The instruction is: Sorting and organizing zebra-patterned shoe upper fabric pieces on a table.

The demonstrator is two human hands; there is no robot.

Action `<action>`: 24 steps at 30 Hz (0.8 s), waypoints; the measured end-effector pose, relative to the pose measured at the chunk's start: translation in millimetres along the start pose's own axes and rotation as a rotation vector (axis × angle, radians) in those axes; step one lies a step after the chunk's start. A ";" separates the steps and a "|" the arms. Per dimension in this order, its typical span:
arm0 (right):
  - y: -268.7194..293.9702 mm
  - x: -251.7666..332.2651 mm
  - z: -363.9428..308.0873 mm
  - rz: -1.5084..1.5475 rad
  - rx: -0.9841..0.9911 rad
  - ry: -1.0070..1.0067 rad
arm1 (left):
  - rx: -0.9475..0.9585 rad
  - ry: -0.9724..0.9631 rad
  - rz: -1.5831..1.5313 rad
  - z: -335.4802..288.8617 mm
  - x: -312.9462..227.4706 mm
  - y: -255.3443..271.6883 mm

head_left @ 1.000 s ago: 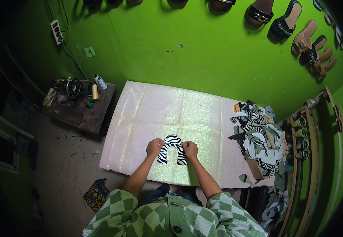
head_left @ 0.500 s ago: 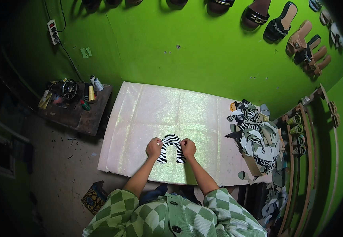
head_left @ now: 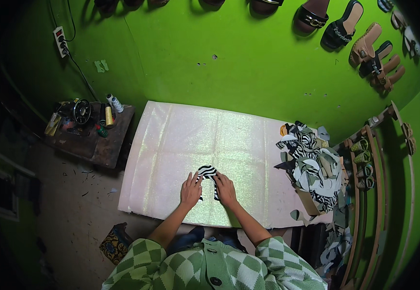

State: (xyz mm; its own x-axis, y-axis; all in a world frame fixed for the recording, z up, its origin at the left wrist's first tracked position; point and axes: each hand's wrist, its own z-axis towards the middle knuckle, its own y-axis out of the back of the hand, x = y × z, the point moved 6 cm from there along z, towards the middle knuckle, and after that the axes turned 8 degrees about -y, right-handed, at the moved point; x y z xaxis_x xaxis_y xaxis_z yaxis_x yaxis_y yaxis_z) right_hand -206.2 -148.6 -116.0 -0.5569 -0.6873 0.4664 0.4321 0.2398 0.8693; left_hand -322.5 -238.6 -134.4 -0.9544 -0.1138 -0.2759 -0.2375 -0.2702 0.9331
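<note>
A zebra-striped, U-shaped cut piece (head_left: 207, 171) lies on the shiny pale sheet (head_left: 190, 128) that covers the table, its curved end pointing away from me. My left hand (head_left: 190, 191) rests flat over its left leg, fingers stretched out. Over the right leg lies my right hand (head_left: 225, 190), its fingers likewise extended and pressing down. Both hands hide most of the two legs; the curve and the ends of the legs show.
A heap of striped, grey and white scraps (head_left: 319, 169) covers the table's right end. At the left stands a sewing machine (head_left: 82, 112) with thread spools (head_left: 115, 103) on a small dark table (head_left: 96, 145). A wooden rack (head_left: 360, 208) with shoes is at the right; sandals (head_left: 338, 31) hang on the green wall.
Both hands have gone from pinching the striped piece at its sides to lying flat on its legs with fingers stretched out. The piece now shows less between them.
</note>
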 end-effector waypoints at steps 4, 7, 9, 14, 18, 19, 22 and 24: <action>-6.9 -4.2 -9.5 -0.099 0.001 0.050 | 0.034 -0.021 0.056 -0.2 -0.2 -8.3; -10.9 -4.9 -10.6 -0.158 0.017 0.030 | 0.045 -0.039 0.134 -1.1 2.3 -11.6; -12.3 -6.7 -7.5 -0.159 0.035 0.003 | 0.049 -0.033 0.130 0.1 2.4 -13.6; -7.1 -9.9 3.7 -0.167 0.103 -0.040 | 0.066 -0.007 0.067 3.8 0.8 -16.3; -10.9 -11.6 9.5 -0.253 0.105 -0.013 | 0.104 0.012 0.036 12.5 -8.3 -13.4; -10.9 -8.8 11.6 -0.207 0.087 0.007 | 0.079 0.024 0.030 14.8 -10.7 -13.3; -11.4 0.0 12.7 -0.147 0.019 0.073 | 0.032 0.034 -0.007 21.9 -15.6 -13.4; -14.8 1.6 13.1 -0.137 0.008 0.084 | 0.066 0.107 -0.098 22.2 -14.2 -17.9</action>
State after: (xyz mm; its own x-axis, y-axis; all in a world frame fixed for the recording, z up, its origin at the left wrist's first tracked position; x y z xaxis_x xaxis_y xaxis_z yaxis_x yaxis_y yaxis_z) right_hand -222.7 -144.3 -126.0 -0.5484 -0.7691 0.3283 0.3506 0.1449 0.9252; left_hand -308.7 -210.9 -142.0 -0.9022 -0.1919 -0.3864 -0.3435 -0.2222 0.9125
